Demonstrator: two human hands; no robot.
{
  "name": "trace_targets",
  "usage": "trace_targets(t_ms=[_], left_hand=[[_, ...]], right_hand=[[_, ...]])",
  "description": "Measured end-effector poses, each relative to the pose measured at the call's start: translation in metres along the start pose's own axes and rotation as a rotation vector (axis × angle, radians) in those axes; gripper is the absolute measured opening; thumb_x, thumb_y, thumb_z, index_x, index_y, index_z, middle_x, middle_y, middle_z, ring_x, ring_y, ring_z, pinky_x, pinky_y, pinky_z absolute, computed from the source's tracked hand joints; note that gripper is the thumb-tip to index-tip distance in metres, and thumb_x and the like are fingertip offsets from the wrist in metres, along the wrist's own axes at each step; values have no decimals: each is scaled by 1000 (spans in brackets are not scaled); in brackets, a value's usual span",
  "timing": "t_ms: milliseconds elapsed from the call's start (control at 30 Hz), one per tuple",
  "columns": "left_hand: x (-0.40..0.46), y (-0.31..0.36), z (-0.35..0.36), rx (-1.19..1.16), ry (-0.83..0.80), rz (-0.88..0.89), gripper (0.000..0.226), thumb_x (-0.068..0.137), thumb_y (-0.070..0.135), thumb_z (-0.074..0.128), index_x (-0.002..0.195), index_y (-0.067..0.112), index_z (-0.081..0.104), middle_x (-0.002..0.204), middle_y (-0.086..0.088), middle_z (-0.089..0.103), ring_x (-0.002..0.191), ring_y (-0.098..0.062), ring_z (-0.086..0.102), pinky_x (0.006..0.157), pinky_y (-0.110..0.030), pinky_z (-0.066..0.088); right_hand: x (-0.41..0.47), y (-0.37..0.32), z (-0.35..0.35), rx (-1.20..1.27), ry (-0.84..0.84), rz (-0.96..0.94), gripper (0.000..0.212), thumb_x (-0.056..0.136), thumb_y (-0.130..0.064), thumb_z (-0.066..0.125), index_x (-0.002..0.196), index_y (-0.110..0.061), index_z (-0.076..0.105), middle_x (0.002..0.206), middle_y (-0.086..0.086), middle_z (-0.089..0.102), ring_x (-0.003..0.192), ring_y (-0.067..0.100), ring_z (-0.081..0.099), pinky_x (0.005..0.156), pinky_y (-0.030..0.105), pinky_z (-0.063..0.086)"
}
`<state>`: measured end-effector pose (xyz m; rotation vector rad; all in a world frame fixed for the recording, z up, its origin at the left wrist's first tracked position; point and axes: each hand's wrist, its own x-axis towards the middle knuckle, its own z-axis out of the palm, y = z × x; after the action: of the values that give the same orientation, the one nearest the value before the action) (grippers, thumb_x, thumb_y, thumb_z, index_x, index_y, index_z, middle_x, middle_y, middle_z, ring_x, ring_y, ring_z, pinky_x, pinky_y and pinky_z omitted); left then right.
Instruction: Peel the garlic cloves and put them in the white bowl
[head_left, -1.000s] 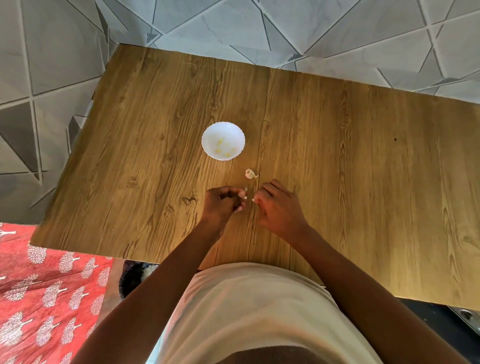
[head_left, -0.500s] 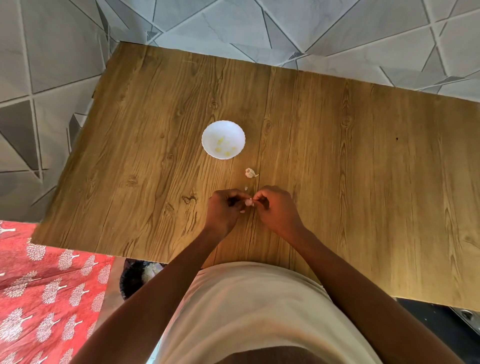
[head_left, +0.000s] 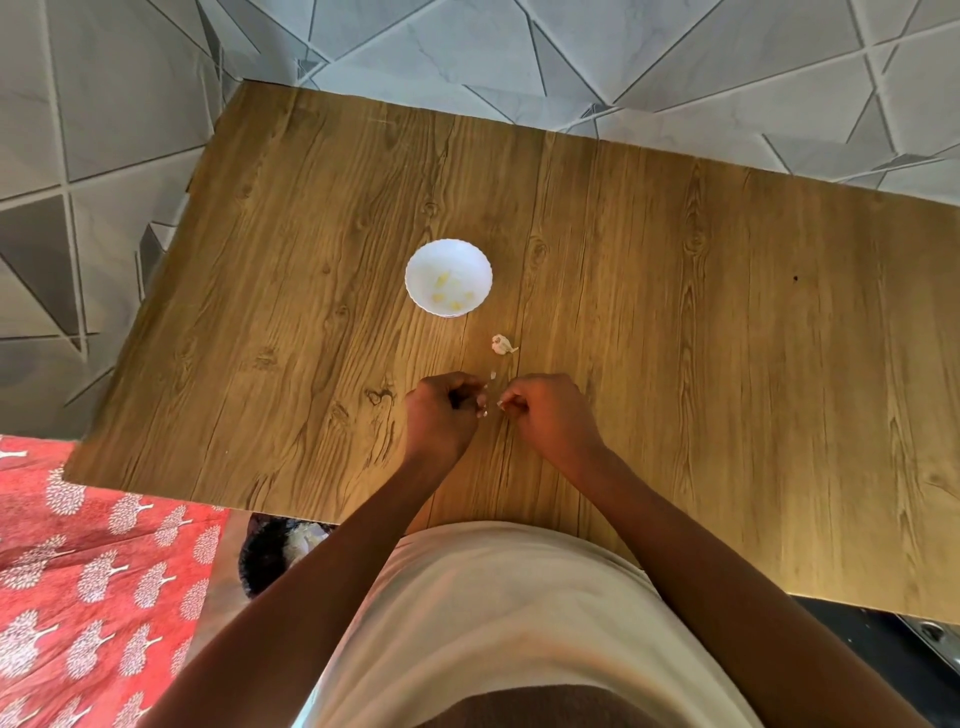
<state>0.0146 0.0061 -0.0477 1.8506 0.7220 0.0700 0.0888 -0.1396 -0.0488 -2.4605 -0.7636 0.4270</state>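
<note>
A small white bowl (head_left: 447, 253) stands mid-table with several peeled yellow cloves (head_left: 448, 297) inside. Just right of and nearer than it, an unpeeled garlic piece (head_left: 502, 344) lies on the wood. A tiny skin flake (head_left: 493, 374) rests closer to me. My left hand (head_left: 440, 418) has its fingers curled round a garlic clove, of which only a pale tip shows. My right hand (head_left: 551, 415) pinches a small bit of pale skin at its fingertips. A narrow gap separates the two hands, which hover just above the table.
The wooden table (head_left: 675, 312) stretches wide to the right and far side. Below its near-left edge sits a dark container (head_left: 267, 553) holding pale scraps. A red patterned cloth (head_left: 78, 571) covers the lower left. Grey tiled floor surrounds the table.
Half a second ago both hands met at the clove; now they have drawn apart, the right hand pulling away to the right with a bit of skin.
</note>
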Motion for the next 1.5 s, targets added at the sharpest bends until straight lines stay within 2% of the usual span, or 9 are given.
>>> trace_targets(t_ms=[100, 233, 367, 500, 633, 800, 1067, 1233, 1500], left_hand=[[-1, 2, -1, 13, 18, -25, 11, 84, 9, 84, 89, 17, 78, 75, 10, 75, 72, -2, 72, 70, -17, 58], [1, -3, -3, 14, 18, -13, 6, 90, 12, 79, 87, 17, 78, 72, 8, 74, 67, -8, 71, 70, -25, 58], [1, -4, -2, 118, -24, 28, 13, 93, 9, 74, 101, 17, 81, 91, 10, 75, 81, 5, 66, 73, -5, 47], [-1, 2, -1, 133, -12, -7, 12, 87, 8, 79, 96, 16, 81, 84, 15, 73, 76, 6, 67, 66, -2, 47], [1, 4, -4, 60, -12, -35, 14, 82, 8, 85, 83, 21, 78, 76, 12, 75, 70, 1, 70, 66, -10, 53], [3, -3, -7, -12, -21, -62, 9, 90, 10, 78, 89, 18, 80, 74, 5, 77, 70, -14, 75, 77, -39, 64], [1, -3, -5, 32, 5, -42, 11, 89, 9, 79, 91, 20, 79, 79, 8, 76, 74, -8, 73, 80, -34, 64], [2, -2, -4, -120, 24, -115, 9, 90, 10, 79, 91, 19, 79, 77, 4, 78, 73, -16, 75, 79, -47, 64], [-3, 0, -6, -173, -31, -40, 13, 88, 11, 82, 100, 15, 81, 89, 3, 80, 84, -16, 78, 83, -47, 64]], right_hand=[[0, -3, 0, 25, 28, 49, 3, 88, -18, 77, 90, -20, 77, 84, -4, 73, 76, 13, 67, 71, 40, 59], [-1, 0, 1, 55, -12, 48, 16, 94, -15, 70, 107, -16, 79, 99, 3, 74, 89, 19, 68, 80, 43, 59], [-2, -2, 0, 48, -19, 40, 20, 95, -12, 68, 113, -15, 78, 101, 5, 65, 88, 19, 64, 77, 39, 58], [-1, -3, -1, 92, 26, 71, 15, 92, -11, 71, 104, -16, 79, 100, 2, 66, 88, 16, 65, 80, 39, 59], [-3, -4, -2, 127, 61, 72, 12, 91, -10, 72, 99, -16, 79, 96, 1, 65, 82, 14, 64, 76, 37, 58], [-4, -7, -2, 183, 62, 80, 23, 89, 2, 70, 106, -12, 78, 100, 5, 71, 89, 15, 66, 84, 31, 56], [-3, -9, 3, 258, 71, 92, 18, 91, 0, 69, 101, -11, 78, 97, 5, 74, 89, 14, 67, 84, 29, 55], [-2, -13, 3, 407, 96, 173, 23, 87, -5, 78, 108, -13, 77, 95, -3, 76, 84, 0, 68, 75, 11, 51], [-4, -15, 3, 622, 153, 281, 19, 81, -3, 83, 96, -11, 76, 83, 1, 76, 74, 10, 74, 70, 30, 62]])
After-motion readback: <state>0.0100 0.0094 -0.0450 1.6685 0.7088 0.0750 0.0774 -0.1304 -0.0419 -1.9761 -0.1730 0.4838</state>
